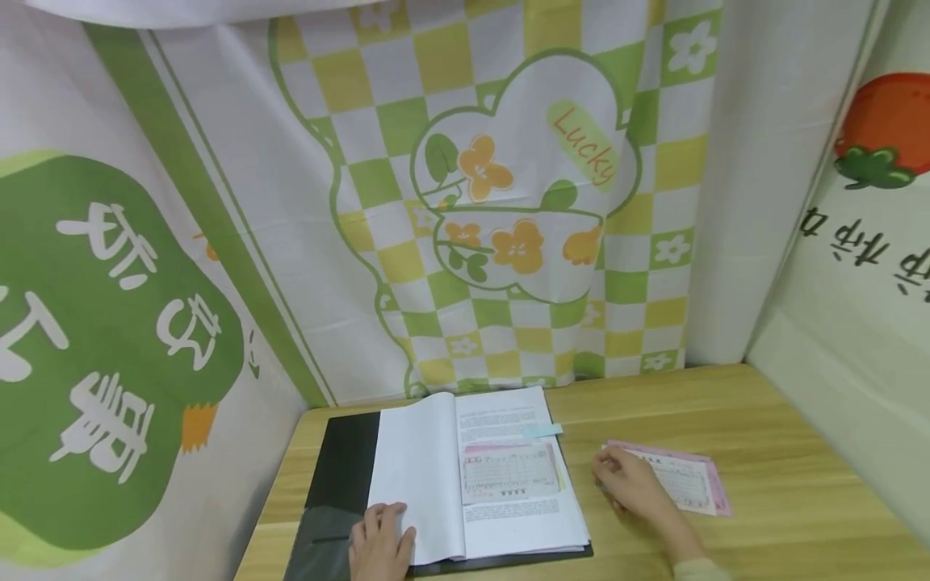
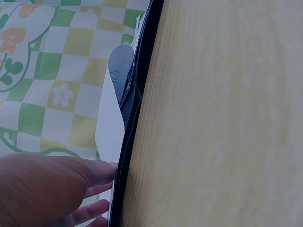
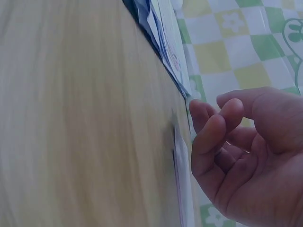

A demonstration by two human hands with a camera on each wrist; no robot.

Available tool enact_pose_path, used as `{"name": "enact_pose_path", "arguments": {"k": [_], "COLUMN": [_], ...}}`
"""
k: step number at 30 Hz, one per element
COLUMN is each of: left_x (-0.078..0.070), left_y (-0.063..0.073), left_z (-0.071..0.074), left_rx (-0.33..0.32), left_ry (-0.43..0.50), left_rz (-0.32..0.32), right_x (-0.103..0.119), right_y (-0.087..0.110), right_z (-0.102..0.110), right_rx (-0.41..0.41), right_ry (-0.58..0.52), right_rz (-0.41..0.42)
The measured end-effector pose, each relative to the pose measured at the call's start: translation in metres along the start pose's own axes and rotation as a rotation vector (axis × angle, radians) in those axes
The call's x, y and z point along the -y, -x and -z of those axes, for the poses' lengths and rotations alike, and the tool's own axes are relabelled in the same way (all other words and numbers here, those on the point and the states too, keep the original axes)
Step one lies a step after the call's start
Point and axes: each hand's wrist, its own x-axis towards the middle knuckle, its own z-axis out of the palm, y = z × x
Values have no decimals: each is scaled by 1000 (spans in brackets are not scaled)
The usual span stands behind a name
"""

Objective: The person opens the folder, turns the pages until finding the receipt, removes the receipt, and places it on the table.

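A black folder (image 1: 341, 476) lies open on the table, its white left page (image 1: 414, 476) curving up toward the middle. My left hand (image 1: 379, 545) rests on the lower part of that page, fingers spread. On the printed right page (image 1: 508, 528) lies a form slip (image 1: 512, 472) with pink edges, below a light blue strip (image 1: 543, 431). To the right, a small stack of pink-edged slips (image 1: 690, 484) lies on the table. My right hand (image 1: 635, 486) is over the stack's left end; in the right wrist view its fingers (image 3: 210, 135) curl loosely with nothing seen between them.
The wooden table (image 1: 785, 500) reaches back to a checked curtain (image 1: 508, 347). Printed cloth walls stand close at the left (image 1: 218, 452) and right (image 1: 821, 347).
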Motion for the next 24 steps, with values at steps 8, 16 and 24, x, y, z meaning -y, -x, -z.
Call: {"name": "enact_pose_path", "arguments": {"k": [8,16,24], "left_x": [0,3,3], "left_y": [1,1,2], "left_z": [-2,-4,-5], "left_rx": [-6,-17,-21], "left_ry": [0,15,27], "left_rz": [15,13,6], "right_x": [8,15,26], "right_y": [-8,-13,-16], "right_z": [-21,-29,-36], "right_rx": [1,-10,-9], "right_ry": [-28,-26,-48], "right_rz": [-22,-2,0]}}
